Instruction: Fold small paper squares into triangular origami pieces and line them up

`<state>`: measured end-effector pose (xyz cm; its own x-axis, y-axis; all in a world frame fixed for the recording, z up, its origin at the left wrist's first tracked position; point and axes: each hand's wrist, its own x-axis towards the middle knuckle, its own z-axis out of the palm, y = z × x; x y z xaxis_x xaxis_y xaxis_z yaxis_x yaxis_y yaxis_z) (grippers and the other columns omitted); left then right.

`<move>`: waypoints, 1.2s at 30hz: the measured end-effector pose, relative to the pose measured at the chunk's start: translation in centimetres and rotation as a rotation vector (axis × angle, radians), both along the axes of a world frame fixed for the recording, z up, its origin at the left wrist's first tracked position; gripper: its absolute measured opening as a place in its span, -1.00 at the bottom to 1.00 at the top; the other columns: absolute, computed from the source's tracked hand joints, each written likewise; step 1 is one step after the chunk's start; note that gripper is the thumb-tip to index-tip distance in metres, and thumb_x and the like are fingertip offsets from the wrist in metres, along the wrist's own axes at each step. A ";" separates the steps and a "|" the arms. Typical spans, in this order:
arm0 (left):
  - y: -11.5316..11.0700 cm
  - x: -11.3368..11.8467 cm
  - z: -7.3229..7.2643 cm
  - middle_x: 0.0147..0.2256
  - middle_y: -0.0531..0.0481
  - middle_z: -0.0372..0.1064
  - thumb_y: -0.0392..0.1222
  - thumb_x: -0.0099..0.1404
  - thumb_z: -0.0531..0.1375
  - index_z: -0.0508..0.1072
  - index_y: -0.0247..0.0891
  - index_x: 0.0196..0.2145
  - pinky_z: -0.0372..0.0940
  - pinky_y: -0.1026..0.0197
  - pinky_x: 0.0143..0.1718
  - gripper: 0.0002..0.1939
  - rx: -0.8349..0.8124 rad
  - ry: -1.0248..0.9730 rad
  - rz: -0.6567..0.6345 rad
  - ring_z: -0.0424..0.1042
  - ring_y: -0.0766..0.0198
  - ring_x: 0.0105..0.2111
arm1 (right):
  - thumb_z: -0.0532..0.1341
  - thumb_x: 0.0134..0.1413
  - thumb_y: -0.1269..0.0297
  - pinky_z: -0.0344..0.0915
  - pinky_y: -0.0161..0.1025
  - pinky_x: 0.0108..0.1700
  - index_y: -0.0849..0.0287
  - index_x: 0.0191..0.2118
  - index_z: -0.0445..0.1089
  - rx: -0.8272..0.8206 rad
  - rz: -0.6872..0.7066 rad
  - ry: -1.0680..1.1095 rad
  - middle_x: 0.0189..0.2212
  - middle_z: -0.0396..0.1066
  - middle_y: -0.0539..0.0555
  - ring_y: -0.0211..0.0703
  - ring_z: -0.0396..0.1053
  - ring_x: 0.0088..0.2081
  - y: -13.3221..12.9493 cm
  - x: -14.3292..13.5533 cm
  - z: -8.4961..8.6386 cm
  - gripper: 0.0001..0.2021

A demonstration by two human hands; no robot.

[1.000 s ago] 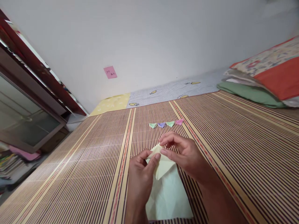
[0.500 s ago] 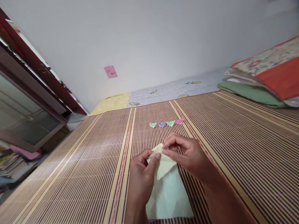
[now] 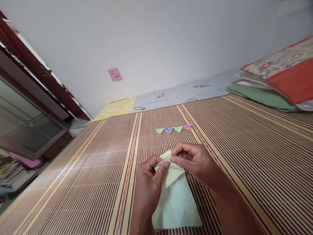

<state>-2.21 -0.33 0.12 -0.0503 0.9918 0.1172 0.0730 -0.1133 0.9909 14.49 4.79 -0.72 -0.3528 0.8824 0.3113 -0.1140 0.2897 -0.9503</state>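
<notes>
Your left hand [image 3: 150, 176] and right hand [image 3: 195, 162] pinch the folded yellow paper [image 3: 173, 174] in a narrow grip, a pale green sheet [image 3: 179, 205] below it and four small folded papers [image 3: 178, 129] beyond on the striped mat [image 3: 97, 169].

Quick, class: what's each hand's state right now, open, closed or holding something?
Left hand: closed, pinching the pale yellow folded paper with thumb and finger.
Right hand: closed, pinching the same paper near its top.
</notes>
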 end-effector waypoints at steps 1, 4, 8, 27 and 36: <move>0.0 0.0 0.0 -0.51 0.09 0.27 -0.14 0.24 0.35 0.54 -0.29 -0.45 0.08 0.32 -0.51 -0.82 0.004 -0.001 0.007 0.18 0.36 -0.51 | 0.33 0.18 0.25 0.20 -0.27 -0.41 0.15 -0.37 0.47 0.020 -0.007 -0.004 -0.49 0.36 -0.04 -0.26 0.27 -0.44 -0.1 0.0 0.1 -0.87; 0.0 0.3 0.0 -0.51 0.08 0.31 -0.16 0.19 0.39 0.54 -0.29 -0.44 0.13 0.34 -0.51 -0.83 -0.016 -0.044 0.031 0.21 0.37 -0.52 | 0.32 0.14 0.33 0.23 -0.23 -0.32 0.14 -0.42 0.44 0.121 -0.071 -0.026 -0.39 0.35 -0.01 -0.21 0.30 -0.35 -0.2 -0.1 0.7 -0.87; -0.1 0.5 0.0 -0.51 0.06 0.39 -0.11 0.16 0.41 0.54 -0.28 -0.42 0.19 0.34 -0.53 -0.80 -0.039 -0.051 0.085 0.27 0.36 -0.54 | 0.31 0.11 0.38 0.29 -0.14 -0.13 0.14 -0.44 0.44 0.139 -0.118 -0.022 -0.16 0.42 0.09 -0.06 0.39 -0.10 -0.2 -0.2 1.1 -0.88; -0.2 1.0 0.3 -0.53 0.06 0.42 -0.04 0.13 0.43 0.49 -0.27 -0.42 0.24 0.34 -0.57 -0.73 0.015 0.030 0.260 0.31 0.35 -0.58 | 0.30 0.11 0.41 0.32 -0.18 -0.16 0.14 -0.47 0.39 0.068 -0.179 0.088 -0.38 0.41 0.02 -0.08 0.42 -0.20 -0.6 -1.5 0.9 -0.84; -0.2 1.2 0.1 -0.58 0.10 0.39 0.01 0.09 0.45 0.42 -0.25 -0.44 0.22 0.34 -0.62 -0.65 -0.038 -0.052 0.268 0.28 0.37 -0.64 | 0.29 0.08 0.43 0.32 -0.21 -0.22 0.15 -0.50 0.36 0.045 -0.190 0.132 -0.37 0.40 0.01 -0.16 0.39 -0.29 -1.0 -1.8 1.2 -0.82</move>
